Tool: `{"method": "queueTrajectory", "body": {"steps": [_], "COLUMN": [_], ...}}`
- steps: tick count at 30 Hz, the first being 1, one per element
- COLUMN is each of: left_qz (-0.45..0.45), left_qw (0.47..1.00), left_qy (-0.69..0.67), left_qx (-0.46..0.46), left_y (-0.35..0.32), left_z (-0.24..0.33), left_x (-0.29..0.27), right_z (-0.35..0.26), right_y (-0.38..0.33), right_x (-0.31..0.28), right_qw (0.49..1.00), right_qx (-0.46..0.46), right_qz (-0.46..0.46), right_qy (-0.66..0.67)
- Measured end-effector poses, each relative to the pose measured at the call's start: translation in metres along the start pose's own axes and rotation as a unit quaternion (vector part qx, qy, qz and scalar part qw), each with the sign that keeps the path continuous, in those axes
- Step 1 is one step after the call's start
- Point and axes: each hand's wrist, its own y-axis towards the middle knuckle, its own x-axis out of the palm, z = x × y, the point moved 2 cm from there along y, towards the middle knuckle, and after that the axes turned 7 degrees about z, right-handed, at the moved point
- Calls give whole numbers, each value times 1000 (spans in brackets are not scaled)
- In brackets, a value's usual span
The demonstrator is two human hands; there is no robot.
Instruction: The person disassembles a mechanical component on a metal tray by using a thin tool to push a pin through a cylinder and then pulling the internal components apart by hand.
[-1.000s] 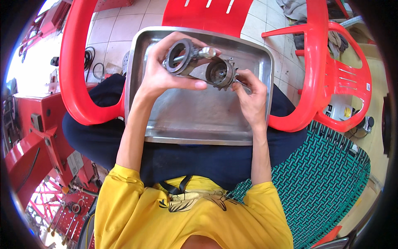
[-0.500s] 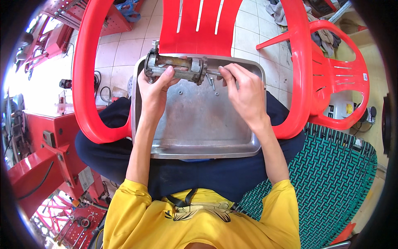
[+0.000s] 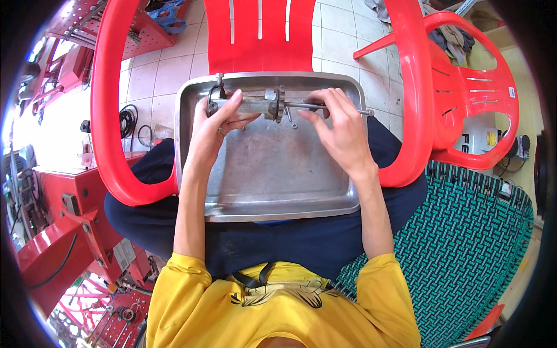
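My left hand (image 3: pixel 216 119) wraps round the left part of a worn, cylindrical metal housing (image 3: pixel 249 104) with a toothed or notched flange (image 3: pixel 281 104) at its right end, held above the far side of a steel tray. A long thin metal rod (image 3: pixel 296 104), looking like a long bolt, sticks out to the right of this flange. My right hand (image 3: pixel 342 124) is curled about the rod, thumb below and fingers above; the rod's thicker end (image 3: pixel 367 112) shows past the knuckles. A nut (image 3: pixel 294 126) lies in the tray near a short bolt (image 3: pixel 288 115), partly overlapped by the rod.
The steel tray (image 3: pixel 267 206) rests across my lap. A red plastic chair (image 3: pixel 261 58) stands around its far side, with another red chair (image 3: pixel 464 93) to the right. Red metal equipment (image 3: pixel 81 191) is at the left, a green woven seat (image 3: pixel 458 249) at the lower right.
The housing has shifted slightly and turned in my left hand. More of the rod shows, now reaching past my right hand, whose thumb and fingers have spread from a tighter pinch.
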Motion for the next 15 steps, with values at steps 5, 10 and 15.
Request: {"method": "queueTrajectory", "body": {"steps": [5, 10, 15], "left_qz": [-24, -81, -73], "left_qw": [997, 995, 995], "left_qy": [80, 63, 66], "left_qx": [5, -8, 0], "left_y": [0, 4, -1], "left_z": [-1, -1, 9], "left_x": [-3, -6, 3], "right_z": [12, 1, 6], "right_y": [-9, -6, -10], "right_x": [2, -4, -5], "right_qw": [1000, 997, 999], "right_qx": [-13, -16, -34], "right_qz": [-5, -18, -6], "right_qy": [12, -68, -23]}}
